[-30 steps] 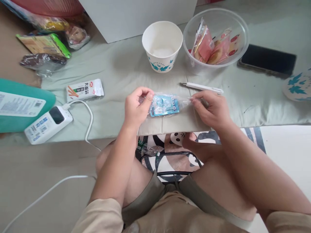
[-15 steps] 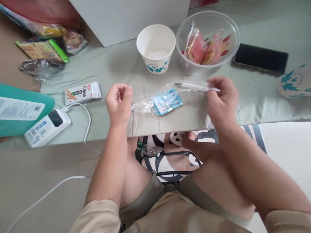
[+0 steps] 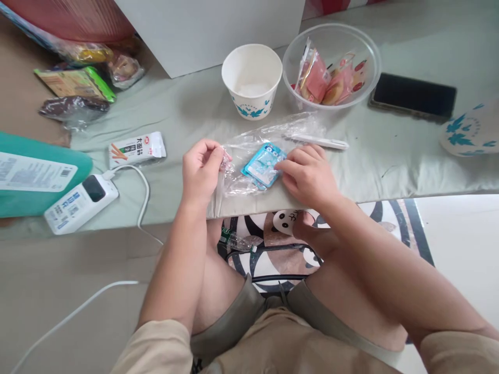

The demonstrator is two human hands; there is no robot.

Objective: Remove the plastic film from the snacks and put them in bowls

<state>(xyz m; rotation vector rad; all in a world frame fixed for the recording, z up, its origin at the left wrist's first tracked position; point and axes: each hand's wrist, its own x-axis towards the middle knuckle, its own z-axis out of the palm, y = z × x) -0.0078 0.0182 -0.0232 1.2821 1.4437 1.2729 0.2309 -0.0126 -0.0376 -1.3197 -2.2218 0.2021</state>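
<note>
Locate blue packet (image 3: pixel 264 165) just left of nearer right hand (image 3: pixel 307 174), touching fingers (cannot tell whether gripped), slanted toward upper right; note left hand (image 3: pixel 200 169) pinching clear wrapper (image 3: pixel 236 183)

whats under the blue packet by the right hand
A second blue edge shows at the lower left of the blue packet, apparently another packet. Crumpled clear plastic film lies around; whether it runs underneath cannot be seen. Everything else beneath is covered.

- Shirt (image 3: pixel 273 345): tan, loose, short sleeves (image 3: pixel 158 343) ending near the elbows.
- Shorts (image 3: pixel 224 318): olive-grey, wide-legged, ending above the knees.
- Left hand (image 3: pixel 201 169), right hand (image 3: pixel 307 174): bare.
</note>
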